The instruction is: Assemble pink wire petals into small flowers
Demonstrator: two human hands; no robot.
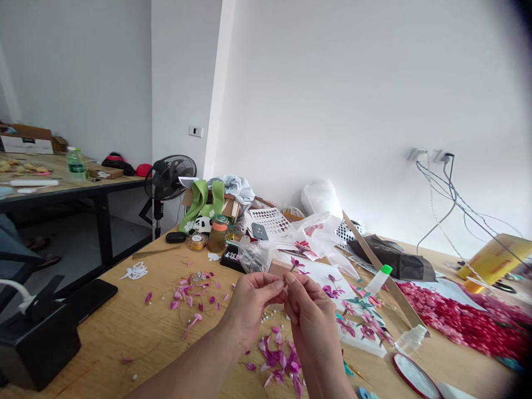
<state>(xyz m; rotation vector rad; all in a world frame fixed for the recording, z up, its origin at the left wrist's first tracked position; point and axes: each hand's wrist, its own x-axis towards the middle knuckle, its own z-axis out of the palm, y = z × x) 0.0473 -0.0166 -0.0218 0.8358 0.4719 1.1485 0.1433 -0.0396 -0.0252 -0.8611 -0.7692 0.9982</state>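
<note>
My left hand (254, 299) and my right hand (310, 307) meet above the middle of the table, thumbs and forefingers pinched together. A small dark-pink flower (296, 262) shows just above the fingertips, its thin stem running down into the pinch. The fingers cover the stem's lower part. Below the hands lies a pile of magenta petals (282, 360). White beads (270, 315) are scattered between the wrists. Loose pink petals and thin stems (189, 291) lie left of my left hand. Finished-looking pink flowers (347, 327) rest on a white foam block (366, 344) beside my right hand.
A green-capped bottle (379, 280), a small clear bottle (411, 339) and a red-rimmed round dish (415, 377) stand at right. Red and pink flower bundles (453, 316) lie beyond. Jars (218, 234), bags and papers crowd the back. A black box (37, 343) and phone (93, 299) sit left.
</note>
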